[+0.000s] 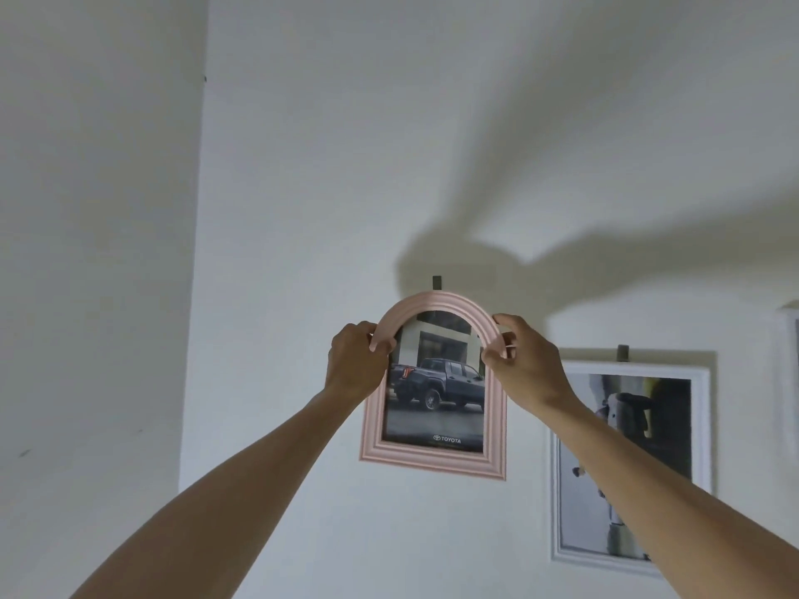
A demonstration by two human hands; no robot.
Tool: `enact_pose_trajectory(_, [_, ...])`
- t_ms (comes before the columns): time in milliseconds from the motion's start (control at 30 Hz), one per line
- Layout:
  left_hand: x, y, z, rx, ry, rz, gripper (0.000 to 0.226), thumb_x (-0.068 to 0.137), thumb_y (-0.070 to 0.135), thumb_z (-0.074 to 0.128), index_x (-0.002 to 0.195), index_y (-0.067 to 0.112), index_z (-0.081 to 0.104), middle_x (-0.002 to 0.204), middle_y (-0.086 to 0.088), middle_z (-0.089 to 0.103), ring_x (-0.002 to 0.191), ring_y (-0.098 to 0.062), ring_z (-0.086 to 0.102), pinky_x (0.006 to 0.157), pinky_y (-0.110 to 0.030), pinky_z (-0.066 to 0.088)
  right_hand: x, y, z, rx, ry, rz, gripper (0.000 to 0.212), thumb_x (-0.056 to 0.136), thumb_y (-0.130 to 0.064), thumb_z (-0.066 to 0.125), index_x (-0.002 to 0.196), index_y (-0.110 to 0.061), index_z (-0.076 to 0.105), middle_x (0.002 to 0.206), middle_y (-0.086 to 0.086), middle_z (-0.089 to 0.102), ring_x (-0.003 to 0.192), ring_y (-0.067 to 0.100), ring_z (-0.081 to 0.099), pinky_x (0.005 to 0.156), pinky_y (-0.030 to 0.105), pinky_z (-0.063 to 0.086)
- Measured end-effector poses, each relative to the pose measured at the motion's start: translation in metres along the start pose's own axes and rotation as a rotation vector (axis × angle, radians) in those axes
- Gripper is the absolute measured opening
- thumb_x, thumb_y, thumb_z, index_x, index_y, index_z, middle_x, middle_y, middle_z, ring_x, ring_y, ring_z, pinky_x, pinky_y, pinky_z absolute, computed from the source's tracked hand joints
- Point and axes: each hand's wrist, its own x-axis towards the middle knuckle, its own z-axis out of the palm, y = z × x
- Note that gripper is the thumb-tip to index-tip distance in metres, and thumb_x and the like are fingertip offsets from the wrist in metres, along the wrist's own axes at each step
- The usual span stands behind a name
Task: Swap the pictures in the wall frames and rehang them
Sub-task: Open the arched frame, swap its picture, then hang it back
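Note:
A pink arched frame (434, 462) with a picture of a dark pickup truck (436, 384) is against the white wall, its top just under a small dark wall hook (437, 282). My left hand (355, 361) grips the arch's left side, thumb on the front. My right hand (523, 356) grips the arch's right side. To the right hangs a white rectangular frame (700, 425) with a pale picture, under its own dark hook (622, 353); my right forearm covers part of it.
A wall corner (196, 296) runs vertically at the left. The edge of another white frame (789, 369) shows at the far right. Large shadows of my arms fall across the wall above the frames.

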Motion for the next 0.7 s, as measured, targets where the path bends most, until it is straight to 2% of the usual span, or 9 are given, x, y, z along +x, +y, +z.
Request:
enact_pose_trajectory(100, [0.019, -0.011, 0.002, 0.010, -0.012, 0.014, 0.028, 0.095, 0.030, 0.058, 0.112, 0.012, 0.069, 0.091, 0.000, 0.061, 0.082, -0.019, 0.056, 0.069, -0.025, 0.036, 0.016, 0.004, 0.018, -0.070, 0.034, -0.022, 0.046, 0.089, -0.015, 0.067, 0.134, -0.018, 0.055, 0.106, 0.005, 0.065, 0.100, 0.020, 0.059, 0.086, 0.022, 0.038])
enact_pose_trajectory(167, [0.029, -0.016, 0.004, 0.026, -0.028, 0.035, 0.030, 0.093, 0.031, 0.059, 0.116, 0.015, 0.067, 0.092, 0.000, 0.065, 0.080, -0.018, 0.057, 0.066, -0.023, 0.036, 0.023, 0.010, 0.026, -0.104, 0.054, -0.018, 0.043, 0.088, -0.017, 0.068, 0.130, -0.021, 0.059, 0.108, 0.007, 0.063, 0.099, 0.015, 0.053, 0.085, 0.021, 0.035])
enact_pose_trajectory(267, [0.043, -0.021, 0.008, 0.023, -0.049, 0.087, 0.036, 0.092, 0.032, 0.062, 0.126, 0.020, 0.062, 0.098, -0.004, 0.070, 0.083, -0.017, 0.058, 0.071, -0.023, 0.037, 0.030, 0.013, 0.034, -0.119, 0.094, -0.041, 0.039, 0.087, -0.013, 0.068, 0.125, -0.021, 0.061, 0.103, 0.005, 0.063, 0.098, 0.014, 0.051, 0.085, 0.021, 0.033])
enact_pose_trajectory(367, [0.055, -0.024, 0.013, 0.002, -0.049, 0.127, 0.039, 0.092, 0.033, 0.064, 0.129, 0.021, 0.061, 0.100, -0.005, 0.070, 0.085, -0.019, 0.060, 0.073, -0.023, 0.038, 0.035, 0.013, 0.039, -0.128, 0.143, -0.071, 0.045, 0.088, -0.011, 0.066, 0.130, -0.023, 0.058, 0.100, 0.005, 0.059, 0.096, 0.018, 0.053, 0.082, 0.022, 0.034])
enact_pose_trajectory(433, [0.059, -0.024, 0.016, -0.004, -0.051, 0.161, 0.037, 0.092, 0.033, 0.064, 0.128, 0.022, 0.062, 0.100, -0.005, 0.070, 0.080, -0.016, 0.058, 0.068, -0.018, 0.037, 0.038, 0.015, 0.041, -0.142, 0.175, -0.077, 0.051, 0.088, -0.012, 0.066, 0.135, -0.028, 0.055, 0.101, 0.006, 0.056, 0.091, 0.019, 0.053, 0.081, 0.022, 0.034])
enact_pose_trajectory(567, [0.063, -0.030, 0.026, -0.026, -0.063, 0.200, 0.025, 0.092, 0.030, 0.065, 0.116, 0.023, 0.069, 0.086, 0.001, 0.061, 0.071, -0.013, 0.054, 0.056, -0.009, 0.030, 0.042, 0.023, 0.047, -0.178, 0.179, -0.063, 0.054, 0.091, -0.013, 0.065, 0.141, -0.028, 0.052, 0.098, 0.003, 0.054, 0.087, 0.016, 0.052, 0.082, 0.022, 0.035])
enact_pose_trajectory(700, [0.066, -0.039, 0.039, -0.023, -0.065, 0.195, 0.007, 0.090, 0.028, 0.061, 0.090, 0.023, 0.067, 0.075, 0.002, 0.050, 0.068, -0.019, 0.053, 0.055, -0.018, 0.033, 0.043, 0.030, 0.056, -0.221, 0.224, -0.103, 0.054, 0.092, -0.013, 0.066, 0.142, -0.026, 0.052, 0.093, -0.001, 0.052, 0.082, 0.010, 0.048, 0.078, 0.019, 0.034])
